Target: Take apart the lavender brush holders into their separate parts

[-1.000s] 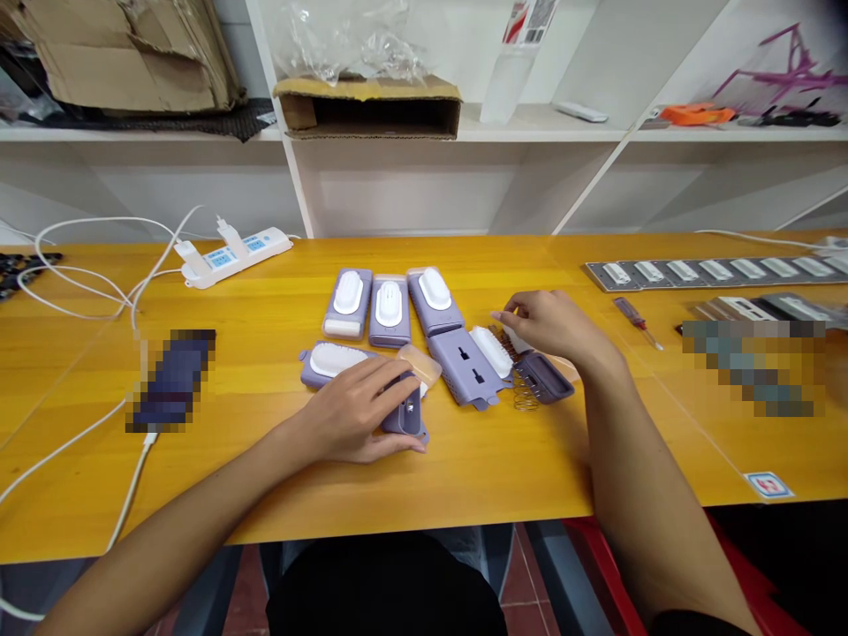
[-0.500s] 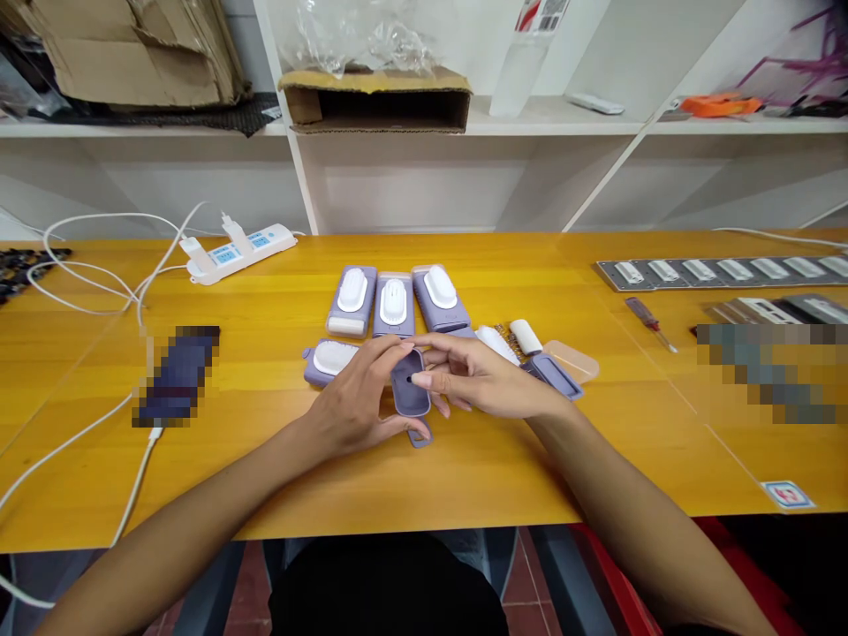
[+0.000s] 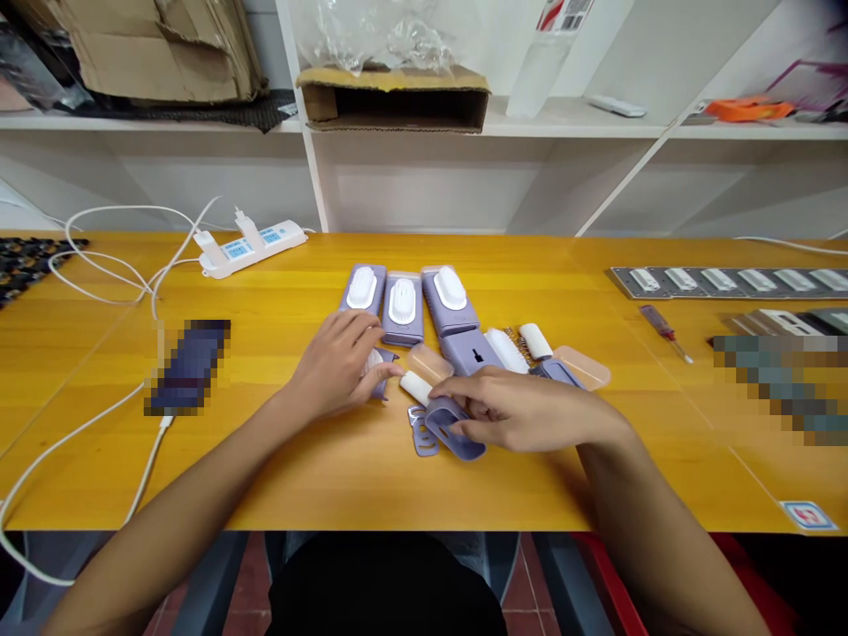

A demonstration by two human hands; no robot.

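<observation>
"What is nearest to you?"

"My lap (image 3: 384,587), dressed in black, below the edge of the wooden table (image 3: 318,486). On the wood lies a flat lilac bracket (image 3: 424,435) with holes cut through it, just left of a hollow lilac shell (image 3: 445,426)."

"And your right hand?"

"My right hand (image 3: 520,411) has that shell pinched, thumb at its open hollow, fingers over the far rim. I can't tell whether the shell rests on the table. A white roller (image 3: 415,389) lies just past it, near my fingertips."

"The left?"

"My left hand (image 3: 337,362) curls over a lilac-and-white piece (image 3: 386,357), thumb on the near side. I cover most of it, so I can't tell whether my fingers grip it."

"What is beyond?"

"A translucent peach cap (image 3: 430,363), then a lilac housing (image 3: 467,349) with a keyhole slot. To its right are a white oval piece (image 3: 507,351), a coil spring (image 3: 518,343) and a second roller (image 3: 535,341). Well to the right lies a screwdriver (image 3: 664,330)."

"And farthest?"

"Three lilac units (image 3: 402,331) with white oval tops, a power strip (image 3: 255,249) behind them to the left, then a cardboard box (image 3: 397,81) on the white shelf (image 3: 576,126)."
</observation>
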